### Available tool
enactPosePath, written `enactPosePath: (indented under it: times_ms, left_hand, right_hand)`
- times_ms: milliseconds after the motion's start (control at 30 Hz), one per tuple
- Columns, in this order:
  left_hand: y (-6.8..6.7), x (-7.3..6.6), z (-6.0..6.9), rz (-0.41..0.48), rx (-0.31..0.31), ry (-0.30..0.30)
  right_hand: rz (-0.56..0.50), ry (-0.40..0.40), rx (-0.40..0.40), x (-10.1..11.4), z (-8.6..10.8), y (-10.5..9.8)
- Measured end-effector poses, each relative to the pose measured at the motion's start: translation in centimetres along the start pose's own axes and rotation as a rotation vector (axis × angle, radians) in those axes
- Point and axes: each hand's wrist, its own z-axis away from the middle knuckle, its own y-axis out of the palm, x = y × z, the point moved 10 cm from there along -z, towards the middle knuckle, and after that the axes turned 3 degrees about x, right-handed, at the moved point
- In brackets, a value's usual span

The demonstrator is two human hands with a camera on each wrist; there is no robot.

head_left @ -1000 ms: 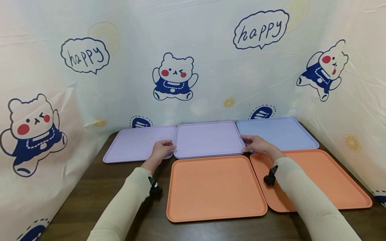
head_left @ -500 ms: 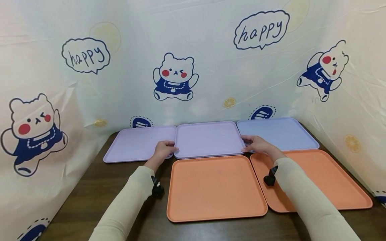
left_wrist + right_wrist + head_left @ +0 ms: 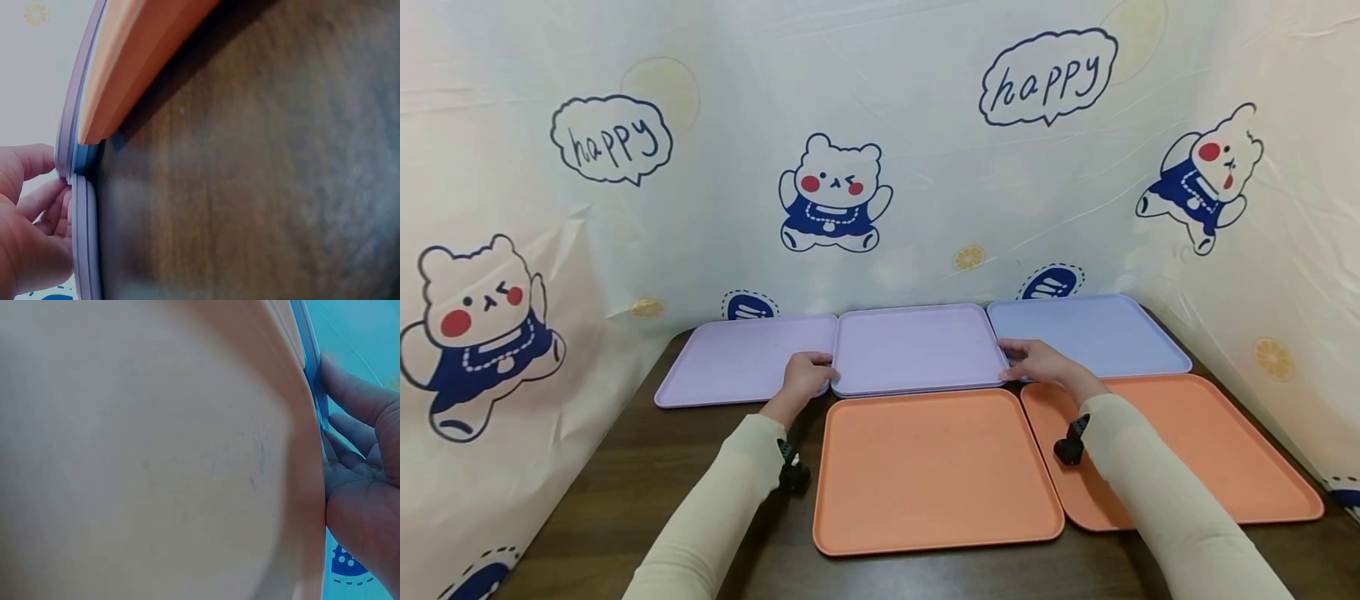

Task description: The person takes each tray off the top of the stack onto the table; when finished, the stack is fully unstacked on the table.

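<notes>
A pale purple tray point(image 3: 917, 348) lies at the back middle of the table. A double rim line shows along its front edge, and in the left wrist view a blue edge point(image 3: 84, 156) sits under its purple rim. My left hand point(image 3: 805, 377) holds its left side near the front corner, thumb on the rim and fingers bent along the edge. At the opposite side my right hand point(image 3: 1041, 364) holds the right edge, thumb near the front corner. Some fingertips are hidden by the rims. My right hand is also above the front left corner of a blue tray point(image 3: 1090, 333).
Another purple tray point(image 3: 737, 358) lies at the back left, close beside the left hand. Two orange trays, one in the middle point(image 3: 936, 471) and one at right point(image 3: 1210, 450) under the right forearm, lie in front. A printed curtain point(image 3: 917, 167) borders the brown table point(image 3: 625, 492).
The left hand shifts slightly right and its thumb moves in onto the middle tray's rim, then back a little. The right hand and the trays stay put; the head view shifts slightly.
</notes>
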Motion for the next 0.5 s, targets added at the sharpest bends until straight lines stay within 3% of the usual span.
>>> enactPosePath:
  times_ms: [500]
  left_hand:
    - [-0.75,-0.79,0.38,0.173,-0.058,-0.021]
  right_hand:
    - [0.022,0.004,-0.009,-0.01,0.03,0.03]
